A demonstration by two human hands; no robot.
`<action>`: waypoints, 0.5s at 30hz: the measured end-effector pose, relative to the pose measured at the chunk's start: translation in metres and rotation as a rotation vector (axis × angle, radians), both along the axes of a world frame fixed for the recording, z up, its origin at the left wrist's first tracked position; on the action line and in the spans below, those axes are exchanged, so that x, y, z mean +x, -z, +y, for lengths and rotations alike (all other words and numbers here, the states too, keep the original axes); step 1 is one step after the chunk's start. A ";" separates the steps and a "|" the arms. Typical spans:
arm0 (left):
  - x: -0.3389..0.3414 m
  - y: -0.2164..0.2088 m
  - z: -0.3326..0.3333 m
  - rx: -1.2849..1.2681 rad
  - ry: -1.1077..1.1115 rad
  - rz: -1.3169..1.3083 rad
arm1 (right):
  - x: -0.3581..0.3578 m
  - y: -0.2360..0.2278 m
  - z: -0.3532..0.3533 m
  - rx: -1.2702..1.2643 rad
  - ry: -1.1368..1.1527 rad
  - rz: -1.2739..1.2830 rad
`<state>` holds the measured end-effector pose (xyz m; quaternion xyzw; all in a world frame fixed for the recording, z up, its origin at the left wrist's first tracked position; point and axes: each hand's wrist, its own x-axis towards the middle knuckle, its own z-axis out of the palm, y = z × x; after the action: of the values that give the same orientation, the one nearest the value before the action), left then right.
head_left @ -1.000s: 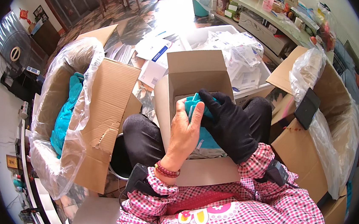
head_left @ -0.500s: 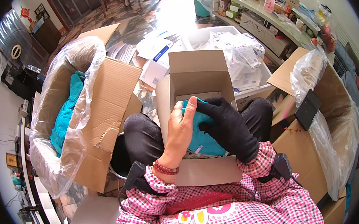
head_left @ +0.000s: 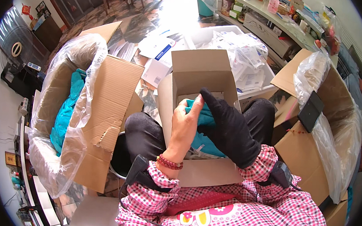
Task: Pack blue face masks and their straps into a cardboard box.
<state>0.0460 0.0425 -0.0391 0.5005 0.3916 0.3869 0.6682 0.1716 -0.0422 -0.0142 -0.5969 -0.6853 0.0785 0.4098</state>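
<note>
My left hand (head_left: 184, 124) is bare, with a red bead bracelet at the wrist. Its thumb and fingers close around a bunched piece of teal cloth (head_left: 207, 115). My right hand (head_left: 231, 132), in a black glove, is closed on the same cloth from the other side; one black finger points up beside my left thumb, and its other fingers are partly hidden. Both hands are over an open cardboard box (head_left: 200, 63) between my knees. More teal cloth (head_left: 206, 146) lies in the box below my hands, with a small white tag showing. Whether these are gloves I cannot make out.
At left stands a plastic-lined carton (head_left: 109, 124) holding teal cloth (head_left: 65, 113). Another lined carton (head_left: 302, 156) is at right, with a black phone (head_left: 310, 111) on its edge. Beyond the middle box sits a white bin (head_left: 266, 79) of clear packets, beside white papers (head_left: 154, 48).
My right hand has shifted, and one gloved finger now stretches up past my left thumb. The teal cloth between my hands is more bunched, and less of it shows.
</note>
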 end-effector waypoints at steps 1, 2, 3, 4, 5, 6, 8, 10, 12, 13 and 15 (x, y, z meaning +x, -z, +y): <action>0.001 -0.001 -0.001 0.014 0.010 0.068 | 0.000 0.001 0.000 0.023 -0.015 -0.021; 0.000 -0.003 -0.002 0.013 0.012 0.069 | 0.001 0.002 -0.001 0.021 -0.012 -0.020; 0.000 -0.005 -0.002 -0.011 0.061 0.114 | 0.002 0.004 -0.002 -0.002 0.003 -0.006; -0.002 -0.006 -0.002 -0.034 0.105 0.160 | 0.003 0.005 -0.003 -0.025 0.013 0.008; -0.003 -0.002 -0.001 -0.036 0.104 0.162 | 0.004 0.004 -0.005 -0.027 0.011 0.010; -0.005 0.006 0.001 -0.033 0.123 0.177 | 0.006 0.003 -0.008 -0.100 0.038 0.007; -0.005 0.009 -0.003 -0.036 0.150 0.192 | 0.013 0.006 -0.017 -0.179 0.073 0.004; -0.004 0.010 -0.011 0.072 0.148 0.310 | 0.019 0.015 -0.024 -0.232 0.086 0.116; -0.001 0.014 -0.017 0.101 0.145 0.309 | 0.020 0.010 -0.030 -0.341 0.100 0.158; 0.000 0.015 -0.019 0.134 0.140 0.304 | 0.020 0.007 -0.031 -0.445 0.115 0.196; -0.001 0.024 -0.020 0.175 0.145 0.313 | 0.014 0.012 -0.032 -0.381 0.109 0.186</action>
<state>0.0454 0.0226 -0.0630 0.6378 0.4185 0.2879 0.5790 0.1858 -0.0746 -0.0267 -0.6900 -0.5839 0.2393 0.3546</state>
